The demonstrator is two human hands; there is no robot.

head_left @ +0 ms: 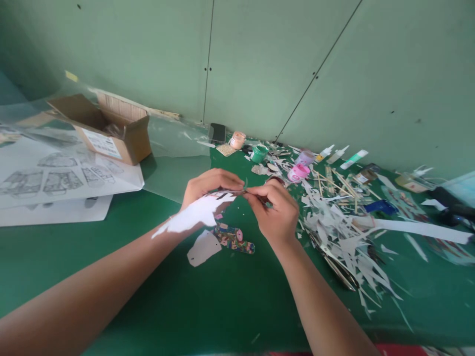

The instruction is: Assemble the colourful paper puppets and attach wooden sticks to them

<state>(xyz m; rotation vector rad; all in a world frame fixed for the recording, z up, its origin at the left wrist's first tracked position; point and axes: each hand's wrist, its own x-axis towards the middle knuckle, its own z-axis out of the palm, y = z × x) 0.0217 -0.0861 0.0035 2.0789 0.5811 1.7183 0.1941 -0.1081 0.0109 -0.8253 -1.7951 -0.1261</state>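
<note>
In my left hand (211,185) is a jagged-edged white paper cutout (193,212), held between thumb and fingers. My right hand (274,207) is closed, with its thumb and forefinger pinched at the paper's right end. A dark reddish loop (276,181), apparently a scissors handle, shows behind the right fingers; its blades are hidden. The fingertips of both hands almost meet, a thin pale sliver (245,183) curling above them. Below, on the green table, lie a white paper piece with small holes (204,248) and camouflage-patterned cutouts (233,238).
An open cardboard box (107,128) stands on the left by printed sheets (67,180). Paint jars, a green one (259,154) and a pink one (298,173) among them, stand near the wall. Paper scraps (345,237) and larger scissors (336,264) lie right.
</note>
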